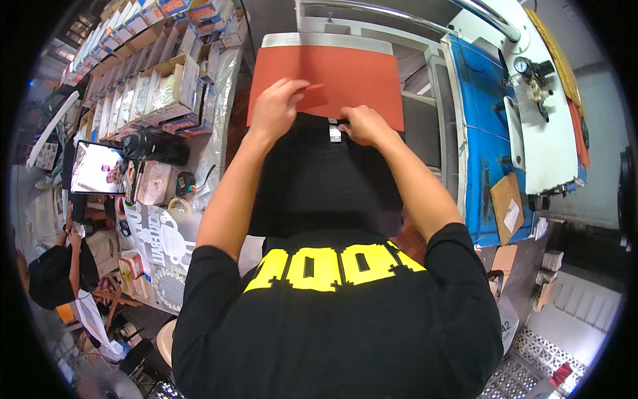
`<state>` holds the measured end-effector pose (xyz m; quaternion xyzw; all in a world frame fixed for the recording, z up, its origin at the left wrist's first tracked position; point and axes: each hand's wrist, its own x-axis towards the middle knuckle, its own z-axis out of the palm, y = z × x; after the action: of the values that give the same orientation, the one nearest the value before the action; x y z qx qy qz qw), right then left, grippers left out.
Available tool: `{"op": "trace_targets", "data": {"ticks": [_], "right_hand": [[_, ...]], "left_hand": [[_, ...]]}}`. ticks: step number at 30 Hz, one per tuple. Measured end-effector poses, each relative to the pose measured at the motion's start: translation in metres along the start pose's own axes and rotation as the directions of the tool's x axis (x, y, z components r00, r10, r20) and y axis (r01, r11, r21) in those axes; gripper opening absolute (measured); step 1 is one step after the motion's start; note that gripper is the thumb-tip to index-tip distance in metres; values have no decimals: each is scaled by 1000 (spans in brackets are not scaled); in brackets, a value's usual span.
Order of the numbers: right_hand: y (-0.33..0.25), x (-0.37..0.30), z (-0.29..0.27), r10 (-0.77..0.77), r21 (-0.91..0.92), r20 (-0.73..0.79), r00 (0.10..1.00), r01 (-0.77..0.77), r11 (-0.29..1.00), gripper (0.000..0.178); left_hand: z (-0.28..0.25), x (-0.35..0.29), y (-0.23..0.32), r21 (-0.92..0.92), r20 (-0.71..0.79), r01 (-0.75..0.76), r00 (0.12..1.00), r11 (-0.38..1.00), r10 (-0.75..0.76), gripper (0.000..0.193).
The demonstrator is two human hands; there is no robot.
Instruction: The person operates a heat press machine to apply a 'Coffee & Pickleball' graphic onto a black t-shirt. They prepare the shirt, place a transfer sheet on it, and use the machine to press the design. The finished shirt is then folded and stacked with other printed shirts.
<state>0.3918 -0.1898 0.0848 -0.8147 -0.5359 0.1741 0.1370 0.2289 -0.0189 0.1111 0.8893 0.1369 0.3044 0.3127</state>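
Observation:
My left hand is over the orange-red board, its fingers closed on a small flat orange-red piece that looks like a card or sheet. A black T-shirt is spread below, its neck end reaching over the near part of the board. At the neck a white label shows. Just right of the label, my right hand pinches the black cloth at the collar. The shirt's near end meets my own black top, so its lower edge is hard to make out.
Stacked open boxes stand at the left, with a dark bottle, a lit tablet and a tape measure nearby. On the right are a blue panel and a machine with a pressure gauge. Another person is at far left.

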Motion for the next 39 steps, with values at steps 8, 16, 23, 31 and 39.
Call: {"op": "trace_targets", "data": {"ticks": [8,16,23,31,39], "right_hand": [[3,-9,-8,-112,103,-228,967,138,985,16],[13,-12,28,-93,48,-374,923,119,992,17],[14,-6,32,-11,182,-388,922,88,979,9],[10,-14,38,39,156,-446,894,35,987,8],[0,-19,34,169,10,-552,817,-195,981,20]], "left_hand": [[70,43,-30,-67,619,170,780,983,-93,25],[46,0,-37,53,405,-32,914,998,8,16],[48,-7,-25,-102,373,301,895,948,-244,15],[51,-15,-25,23,329,282,904,959,-274,14],[52,-23,-24,205,131,17,990,979,-45,23]]}}
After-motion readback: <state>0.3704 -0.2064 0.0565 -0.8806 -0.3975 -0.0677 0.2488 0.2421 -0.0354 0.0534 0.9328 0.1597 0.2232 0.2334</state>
